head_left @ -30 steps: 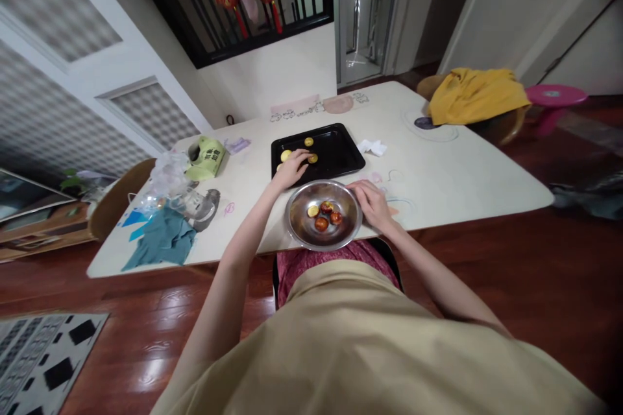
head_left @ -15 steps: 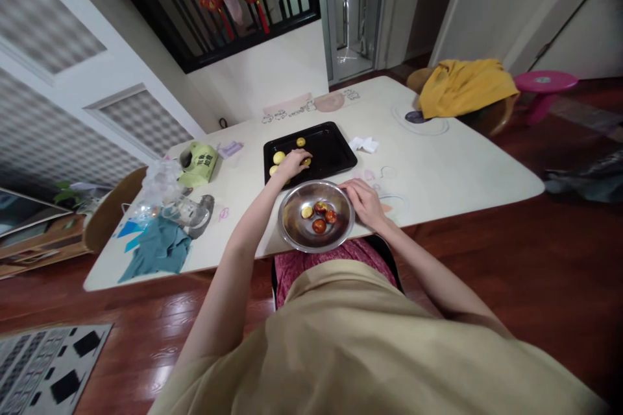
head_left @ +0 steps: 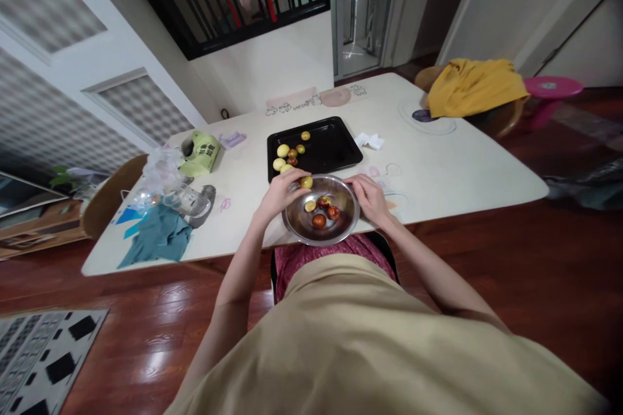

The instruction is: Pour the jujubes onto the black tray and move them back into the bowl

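Note:
My left hand (head_left: 281, 193) pinches a small yellow-green round fruit (head_left: 306, 182) at the far left rim of a shiny metal bowl (head_left: 295, 225). My right hand (head_left: 370, 198) grips the bowl's right rim, fingers closed on it. Inside the bowl lie several small round fruits, some reddish brown like this one (head_left: 319, 220) and one yellowish (head_left: 310, 206). Just beyond stands a black baking tray (head_left: 335, 142). Several yellow, green and brownish fruits (head_left: 283, 151) are gathered along its left side.
A crumpled white tissue (head_left: 370, 141) lies right of the tray. On the table's left are a green bag (head_left: 200, 152), clear plastic (head_left: 163, 172) and a teal cloth (head_left: 159, 237). A yellow garment (head_left: 474, 87) hangs over a chair at the right.
My left hand has come back from the tray to the bowl's rim with a yellow-green fruit. My right hand stays at the rim. The view has shifted slightly.

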The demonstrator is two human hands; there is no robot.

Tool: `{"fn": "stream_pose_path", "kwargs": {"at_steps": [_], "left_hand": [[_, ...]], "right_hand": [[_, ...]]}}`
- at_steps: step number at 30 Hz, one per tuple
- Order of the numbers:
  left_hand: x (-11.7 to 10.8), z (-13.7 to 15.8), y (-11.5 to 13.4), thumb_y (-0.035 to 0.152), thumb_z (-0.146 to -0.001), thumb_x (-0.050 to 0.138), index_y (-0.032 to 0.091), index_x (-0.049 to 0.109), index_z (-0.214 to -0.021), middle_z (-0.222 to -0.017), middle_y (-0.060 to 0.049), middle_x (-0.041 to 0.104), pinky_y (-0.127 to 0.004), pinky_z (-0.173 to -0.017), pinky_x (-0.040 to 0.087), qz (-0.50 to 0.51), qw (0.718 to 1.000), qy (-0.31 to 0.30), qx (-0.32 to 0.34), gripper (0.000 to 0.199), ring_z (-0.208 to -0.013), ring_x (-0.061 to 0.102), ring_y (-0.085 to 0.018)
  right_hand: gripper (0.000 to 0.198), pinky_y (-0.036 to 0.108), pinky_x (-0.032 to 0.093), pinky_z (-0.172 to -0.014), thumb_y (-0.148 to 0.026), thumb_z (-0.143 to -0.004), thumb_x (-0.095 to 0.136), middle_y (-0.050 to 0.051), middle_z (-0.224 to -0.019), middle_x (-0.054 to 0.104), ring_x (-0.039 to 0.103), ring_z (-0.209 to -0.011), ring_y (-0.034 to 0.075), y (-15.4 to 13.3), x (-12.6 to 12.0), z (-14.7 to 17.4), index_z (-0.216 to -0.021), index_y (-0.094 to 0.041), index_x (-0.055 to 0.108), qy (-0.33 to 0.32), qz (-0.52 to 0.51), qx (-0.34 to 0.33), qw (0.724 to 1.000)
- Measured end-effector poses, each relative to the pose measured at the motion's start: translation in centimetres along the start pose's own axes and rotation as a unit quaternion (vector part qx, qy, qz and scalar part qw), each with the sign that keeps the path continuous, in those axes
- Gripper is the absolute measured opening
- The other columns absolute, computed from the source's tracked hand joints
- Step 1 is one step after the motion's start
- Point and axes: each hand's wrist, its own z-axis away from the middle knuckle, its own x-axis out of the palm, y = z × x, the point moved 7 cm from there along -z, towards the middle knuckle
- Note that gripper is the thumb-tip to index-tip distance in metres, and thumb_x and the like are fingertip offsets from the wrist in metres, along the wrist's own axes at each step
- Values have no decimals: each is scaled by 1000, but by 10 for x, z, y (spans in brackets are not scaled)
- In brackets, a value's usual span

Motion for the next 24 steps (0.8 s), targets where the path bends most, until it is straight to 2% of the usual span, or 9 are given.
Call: {"fn": "stream_pose_path", "kwargs": {"at_steps": [3,7,12,15,19,24], "left_hand": [[4,22,12,34,-99,77,19,74,-123,-119,-11,74,-39,-99,60,20,998,-53,-2,28,-109,73,-24],[9,40,16,29,-97,79,19,73,-121,-118,-10,72,-36,-91,61,25,993,-118,-11,26,-101,73,-22],[20,45,20,15,-91,82,18,72,-119,-119,-10,73,-38,-96,60,-10,984,-174,-20,30,-106,72,-24],[29,45,20,11,-88,83,18,72,-113,-113,-7,74,-36,-94,60,-22,976,-211,-38,28,-102,72,-23],[34,43,20,13,-91,81,19,71,-106,-106,-5,75,-34,-91,59,-23,973,-223,-57,19,-96,72,-21],[31,44,22,14,-94,78,19,71,-108,-108,-6,77,-34,-93,59,-43,973,-216,-67,16,-100,74,-23]], "right_hand": [[50,46,57,-89,-51,-115,35,9,-100,78,72,-96,27,1,0,0,-104,-25,77,0,-1,4,1000],[51,46,57,-88,-53,-115,36,9,-99,78,72,-95,27,2,0,0,-103,-25,77,0,0,9,1000],[50,46,57,-90,-52,-115,35,9,-100,78,72,-96,26,1,-1,0,-104,-25,77,-1,-1,12,1000],[50,45,57,-89,-52,-115,36,9,-100,78,73,-96,26,1,-1,0,-104,-25,77,-4,1,14,1000],[51,45,58,-88,-53,-115,35,9,-100,78,73,-95,26,2,0,0,-104,-25,76,-1,1,15,1000],[52,45,58,-88,-54,-115,35,10,-100,78,73,-95,26,2,0,-1,-104,-25,77,3,-1,13,1000]]}}
